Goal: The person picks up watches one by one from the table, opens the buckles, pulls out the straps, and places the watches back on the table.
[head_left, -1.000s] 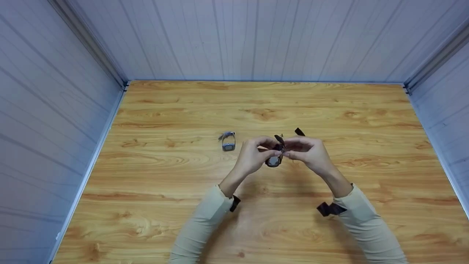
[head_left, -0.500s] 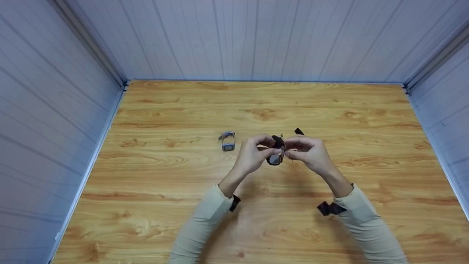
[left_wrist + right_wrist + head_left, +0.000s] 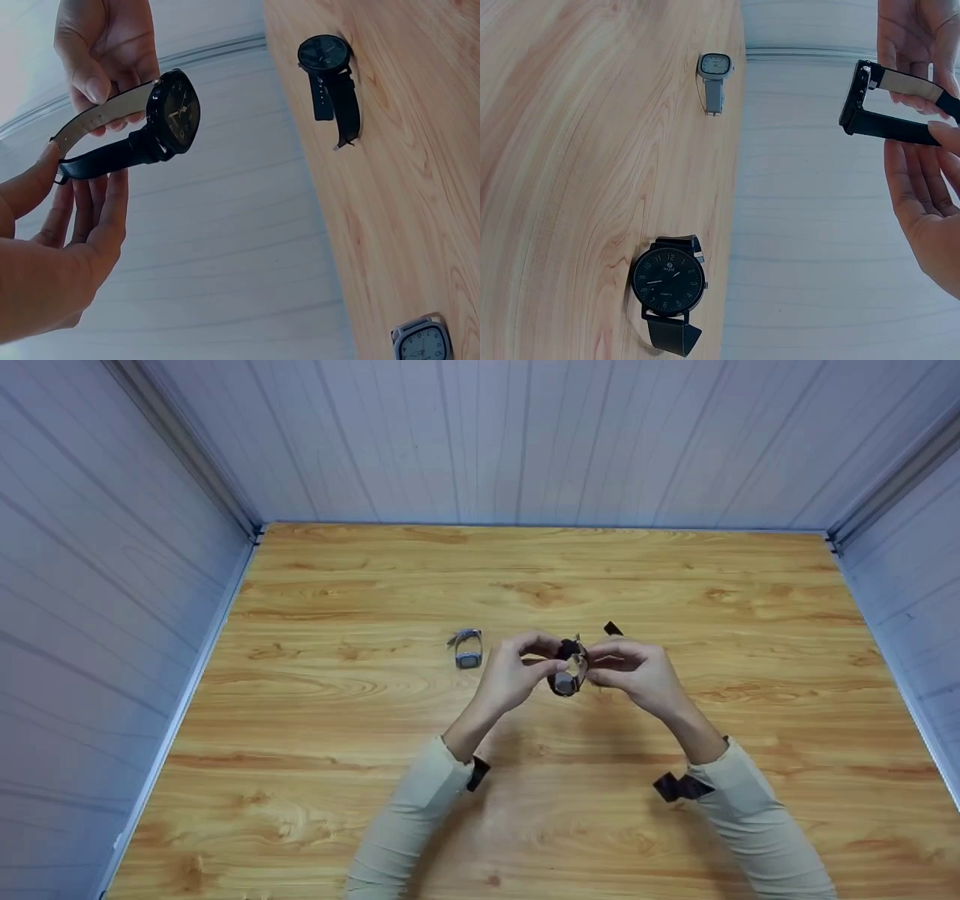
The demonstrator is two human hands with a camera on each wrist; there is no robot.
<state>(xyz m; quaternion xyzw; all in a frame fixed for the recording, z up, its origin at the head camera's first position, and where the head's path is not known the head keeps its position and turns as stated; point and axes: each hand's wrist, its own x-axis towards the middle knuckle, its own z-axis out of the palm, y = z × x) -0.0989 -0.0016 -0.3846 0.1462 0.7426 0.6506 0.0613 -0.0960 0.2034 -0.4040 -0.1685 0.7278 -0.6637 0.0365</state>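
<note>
Both hands hold one black wristwatch (image 3: 564,682) above the table, its round dark dial (image 3: 178,112) facing outward in the left wrist view. Its strap forms a loop with a beige lining. The left hand (image 3: 511,671) pinches the strap near the buckle end, thumb against fingers. On the other side, the right hand (image 3: 631,669) pinches the strap between thumb and fingers. A second black watch (image 3: 667,281) lies on the table, mostly hidden behind the right hand in the head view. A grey watch (image 3: 468,651) with a squarish face rests left of the hands.
The wood-grain table (image 3: 337,720) extends around the hands. Pale panel walls (image 3: 480,442) stand at the back and both sides. Dark strapped-on pieces sit at both wrists, near the sleeves.
The held watch has turned in the fingers, so the beige inside of its strap now shows. It has shifted slightly right; both hands stay almost in place.
</note>
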